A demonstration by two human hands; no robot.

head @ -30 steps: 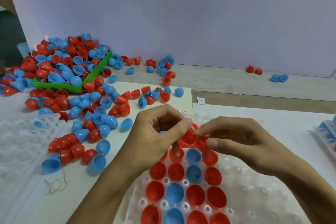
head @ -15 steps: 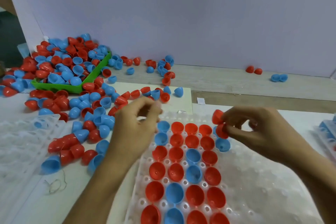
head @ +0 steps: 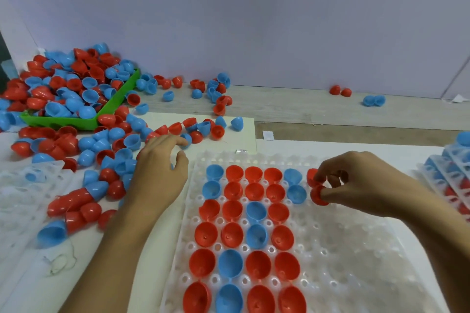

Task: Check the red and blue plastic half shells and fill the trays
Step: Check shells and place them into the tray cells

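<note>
A clear plastic tray [head: 356, 249] lies nearest on the white table [head: 343, 150], its left columns filled with red and blue half shells [head: 230, 235]. Above its far right part, the right hand [head: 361, 185] pinches two red half shells [head: 318, 194] between curled fingers. The left hand [head: 159, 173], fingers relaxed and holding nothing, reaches over the loose shells [head: 101, 150] left of the tray. Farther left, a green bin [head: 76, 122] is heaped with more.
</note>
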